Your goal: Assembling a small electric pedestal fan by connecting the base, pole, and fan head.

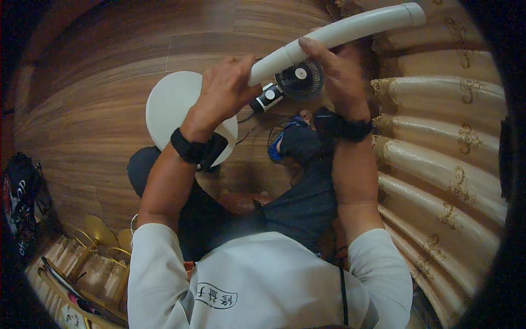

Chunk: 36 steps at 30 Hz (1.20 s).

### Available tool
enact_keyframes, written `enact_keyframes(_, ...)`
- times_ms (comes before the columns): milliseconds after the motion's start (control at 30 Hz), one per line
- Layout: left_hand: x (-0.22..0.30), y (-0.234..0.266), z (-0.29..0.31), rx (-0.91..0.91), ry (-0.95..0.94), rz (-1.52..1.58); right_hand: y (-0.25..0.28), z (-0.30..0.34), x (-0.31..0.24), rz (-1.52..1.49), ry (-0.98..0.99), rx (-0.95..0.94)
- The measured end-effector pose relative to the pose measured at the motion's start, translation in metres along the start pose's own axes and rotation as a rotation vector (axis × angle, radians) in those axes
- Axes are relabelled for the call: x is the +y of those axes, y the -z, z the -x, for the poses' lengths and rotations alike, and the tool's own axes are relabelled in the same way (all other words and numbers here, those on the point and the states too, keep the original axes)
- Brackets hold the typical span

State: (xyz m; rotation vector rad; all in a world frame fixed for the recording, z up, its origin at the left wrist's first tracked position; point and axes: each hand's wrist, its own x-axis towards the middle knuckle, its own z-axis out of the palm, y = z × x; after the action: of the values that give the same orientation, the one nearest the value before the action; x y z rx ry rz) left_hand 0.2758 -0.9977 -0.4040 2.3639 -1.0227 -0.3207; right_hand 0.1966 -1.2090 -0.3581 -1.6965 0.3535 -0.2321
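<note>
A long white pole [359,34], which looks slightly bent through the lens, runs slantwise from centre to upper right. A seam ring crosses it between my hands, and another sits near its far end. My left hand [227,86] is closed round the pole's lower end, hiding that end. Higher up, my right hand [344,74] grips the pole from the right, thumb on top. Behind my left hand and wrist lies a white round disc [172,107]; whether the pole touches it I cannot tell. Both wrists wear black bands.
A small black fan [300,77] with a black and white body [268,96] stands on the wood floor [109,66], beside my sandalled foot [279,140]. Gold patterned curtains [422,159] hang at the right. A dark bag [22,192] and a rack [82,263] are at the left.
</note>
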Motion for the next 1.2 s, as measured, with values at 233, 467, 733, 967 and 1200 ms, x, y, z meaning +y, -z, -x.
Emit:
enact_keyframes(233,-0.001,-0.003,0.001,0.02,-0.058,0.043,0.0,0.004,-0.003,-0.449,0.089,-0.073)
enact_keyframes(467,-0.001,-0.003,0.003,0.034,-0.053,0.038,0.003,0.0,-0.012,0.184,-0.078,-0.031)
enact_keyframes(733,0.002,-0.004,0.003,0.046,-0.074,0.06,-0.005,0.007,-0.006,-0.483,0.088,-0.088)
enact_keyframes(967,-0.001,-0.006,0.004,0.054,-0.064,0.088,0.002,0.005,-0.001,-0.001,-0.146,-0.088)
enact_keyframes(1200,0.0,-0.006,0.003,-0.003,-0.035,0.039,-0.003,0.009,-0.007,-0.335,0.096,-0.112)
